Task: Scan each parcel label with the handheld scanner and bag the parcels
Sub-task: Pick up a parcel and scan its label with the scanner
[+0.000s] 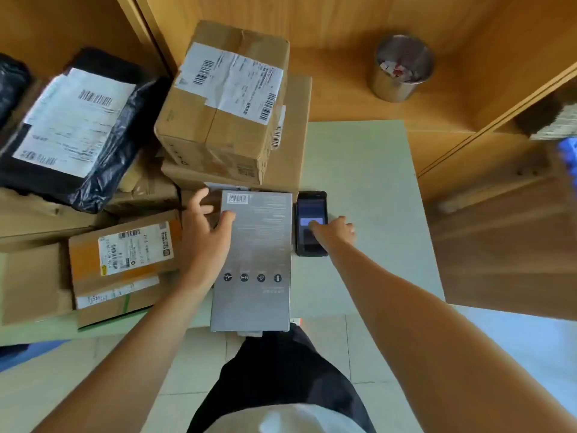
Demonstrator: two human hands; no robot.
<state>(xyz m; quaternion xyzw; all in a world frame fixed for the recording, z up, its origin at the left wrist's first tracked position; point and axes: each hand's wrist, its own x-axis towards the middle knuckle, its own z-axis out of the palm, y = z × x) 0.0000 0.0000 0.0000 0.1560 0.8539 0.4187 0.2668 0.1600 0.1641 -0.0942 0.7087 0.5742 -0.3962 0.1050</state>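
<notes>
A pale green table (359, 157) is seen from above, and everything is placed here relative to the grey box (253, 260) lying flat at its near edge. Behind the grey box, two cardboard boxes (224, 98) are stacked, each with a label. To its left, a black plastic-wrapped parcel (78, 129) and a smaller labelled carton (125, 254) are spread over further cartons. Far behind and to the right, a metal cup (402, 68) stands on the wooden surface. The grey box is judged stiff, light and smooth, best taken by its long edges. The left hand (206, 232) is laid on its left edge, fingers spread and straight. Just right of the box lies the scanner (311, 223), its screen touched by the right hand (334, 231), forefinger extended and the others curled.
</notes>
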